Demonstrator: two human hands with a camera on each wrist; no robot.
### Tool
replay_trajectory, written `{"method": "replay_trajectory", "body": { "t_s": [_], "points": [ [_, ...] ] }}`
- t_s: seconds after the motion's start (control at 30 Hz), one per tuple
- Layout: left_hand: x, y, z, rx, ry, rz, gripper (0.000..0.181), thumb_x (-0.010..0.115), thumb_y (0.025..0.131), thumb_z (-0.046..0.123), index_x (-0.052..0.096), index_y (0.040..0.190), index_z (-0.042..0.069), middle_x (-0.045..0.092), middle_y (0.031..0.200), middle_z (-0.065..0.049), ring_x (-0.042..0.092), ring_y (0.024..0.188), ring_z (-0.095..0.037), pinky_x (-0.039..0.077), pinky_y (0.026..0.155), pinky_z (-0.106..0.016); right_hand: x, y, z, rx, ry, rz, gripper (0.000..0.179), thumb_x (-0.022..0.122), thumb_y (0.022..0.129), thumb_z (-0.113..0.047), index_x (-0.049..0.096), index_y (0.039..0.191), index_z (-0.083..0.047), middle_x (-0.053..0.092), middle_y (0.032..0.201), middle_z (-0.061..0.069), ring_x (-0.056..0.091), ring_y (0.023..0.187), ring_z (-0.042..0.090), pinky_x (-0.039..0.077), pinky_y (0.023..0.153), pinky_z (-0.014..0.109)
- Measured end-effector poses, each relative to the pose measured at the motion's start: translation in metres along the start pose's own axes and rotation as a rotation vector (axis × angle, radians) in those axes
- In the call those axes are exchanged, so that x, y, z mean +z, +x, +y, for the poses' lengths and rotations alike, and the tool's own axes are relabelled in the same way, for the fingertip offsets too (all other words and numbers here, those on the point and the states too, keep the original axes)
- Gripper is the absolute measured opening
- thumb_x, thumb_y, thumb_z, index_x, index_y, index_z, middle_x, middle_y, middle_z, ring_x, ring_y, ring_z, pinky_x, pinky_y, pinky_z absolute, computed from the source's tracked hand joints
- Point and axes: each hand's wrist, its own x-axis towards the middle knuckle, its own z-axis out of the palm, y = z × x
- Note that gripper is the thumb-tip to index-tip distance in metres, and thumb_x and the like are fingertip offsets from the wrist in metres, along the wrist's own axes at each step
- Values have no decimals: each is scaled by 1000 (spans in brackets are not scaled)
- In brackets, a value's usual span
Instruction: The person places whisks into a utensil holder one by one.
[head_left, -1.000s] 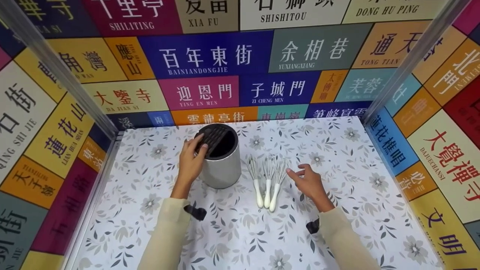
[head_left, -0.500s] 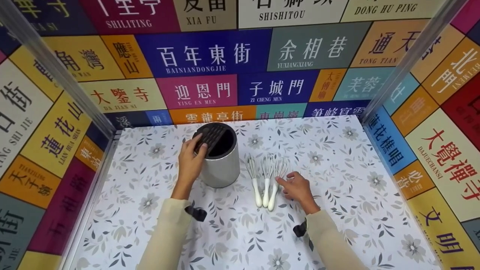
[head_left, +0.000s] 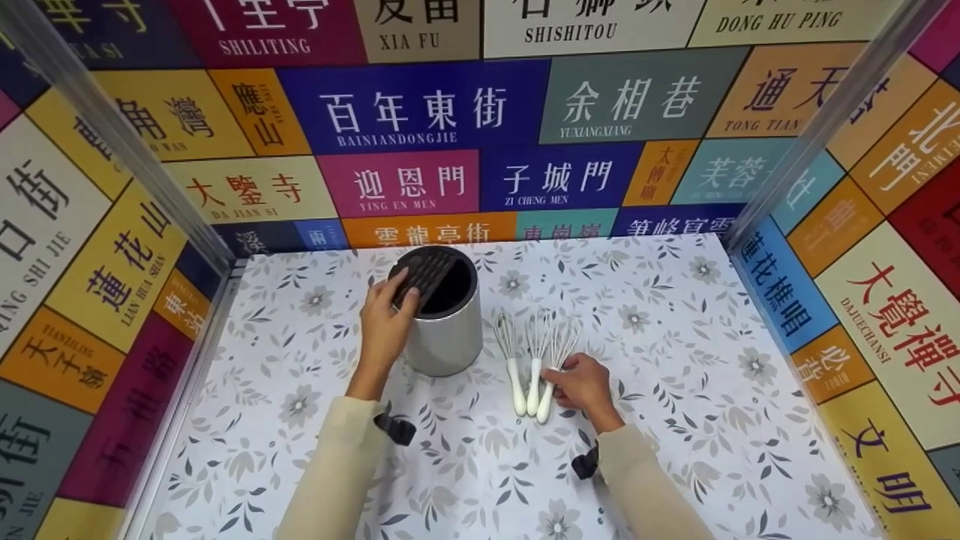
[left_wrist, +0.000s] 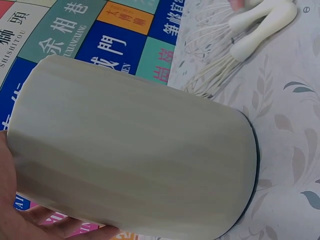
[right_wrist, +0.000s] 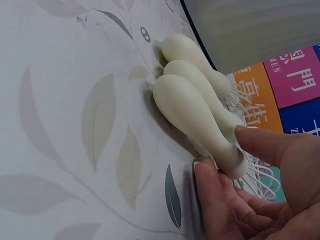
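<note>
My left hand (head_left: pixel 384 322) grips the pot (head_left: pixel 444 346) by its rim, with my thumb and fingers bent over the black top (head_left: pixel 427 270) — I think that holds the pot steady so it can't tip. The pot stands upright on the cloth (head_left: pixel 450 480). My right hand (head_left: pixel 583 382) pinches the right whisk (head_left: pixel 545 405) where it gets thin, my thumb on one side and my fingers on the other. That thin part looks easy to hold. The middle whisk (head_left: pixel 533 390) and the left whisk (head_left: pixel 517 394) lie beside it, to the right of the pot. All three point their handles (right_wrist: pixel 182 102) toward me, which I guess makes them easy to reach.

The pot is tall and round, dull silver and smooth; it may be metal. Its top has slots on one side and a dark gap on the other. The handles are cream, shiny and fat at the end — like long drops, maybe plastic. The wires (head_left: pixel 564 337) are thin, pale loops that look bendy. The cloth is white and flat, with gray leaves and flowers.
</note>
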Motion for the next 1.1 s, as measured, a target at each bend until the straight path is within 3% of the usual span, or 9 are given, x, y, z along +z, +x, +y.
{"method": "replay_trajectory", "body": {
  "t_s": [0.3, 0.53, 0.87, 1.1],
  "points": [
    [0, -2, -2, -16, 11, -8, 46, 63, 99, 35, 62, 143, 22, 55, 140, -18, 54, 128, -36, 34, 107, -54, 1, -1, 2, 14, 5, -4, 39, 82, 83, -22, 60, 109, -2, 70, 76, 14, 68, 55, 18, 58, 52, 35],
    [0, -2, -2, -11, -4, 0, 45, 63, 99, 34, 63, 143, 22, 56, 139, -18, 54, 127, -35, 36, 108, -54, -2, -1, 1, 30, 26, -24, 37, 78, 88, -23, 60, 115, -5, 70, 92, 14, 71, 65, 20, 59, 57, 36],
    [2, -1, -2, -8, -20, 0, 44, 63, 100, 35, 62, 143, 23, 54, 140, -18, 54, 128, -35, 38, 111, -52, -12, 0, -15, -51, -83, 30, 42, 77, 88, -27, 61, 118, -3, 73, 108, 18, 71, 66, 19, 58, 60, 34],
    [2, -2, -4, -9, -15, 0, 45, 62, 100, 35, 62, 143, 24, 54, 141, -19, 54, 128, -36, 38, 111, -52, -14, -1, -24, -42, 16, -5, 42, 76, 90, -23, 58, 122, -2, 75, 106, 19, 75, 67, 21, 62, 67, 44]
  ]
}}
